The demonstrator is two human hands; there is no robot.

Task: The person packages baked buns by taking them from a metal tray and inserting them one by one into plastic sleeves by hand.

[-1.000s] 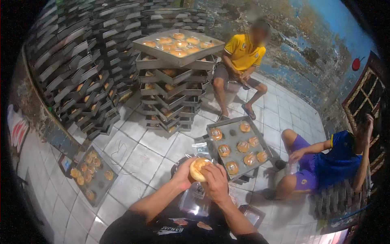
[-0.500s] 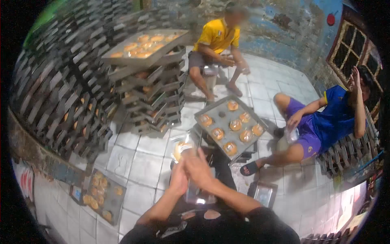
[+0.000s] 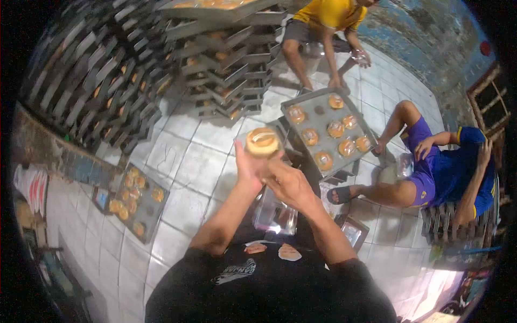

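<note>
A round golden bun (image 3: 262,141) in what looks like a clear plastic bag is held up in front of me. My left hand (image 3: 249,168) supports it from below and behind, its thumb up along the bun's left side. My right hand (image 3: 289,184) is closed just under the bun, fingers pinched together at the bag's lower end; the exact grip is partly hidden. Below my hands, a shiny stack of clear plastic bags (image 3: 274,212) rests on my lap. Beyond them sits a metal tray (image 3: 318,121) of wrapped buns.
A tall stack of trays (image 3: 226,70) stands ahead left, with more stacks behind. On the floor at left lies a tray of buns (image 3: 148,212). A person in yellow (image 3: 331,16) reaches toward the middle tray. Another in a blue shirt (image 3: 458,167) sits at right.
My view has tilted downward. The bun now shows clearly above my hands, which were overlapped before. The person in yellow has leaned down, one hand to the middle tray.
</note>
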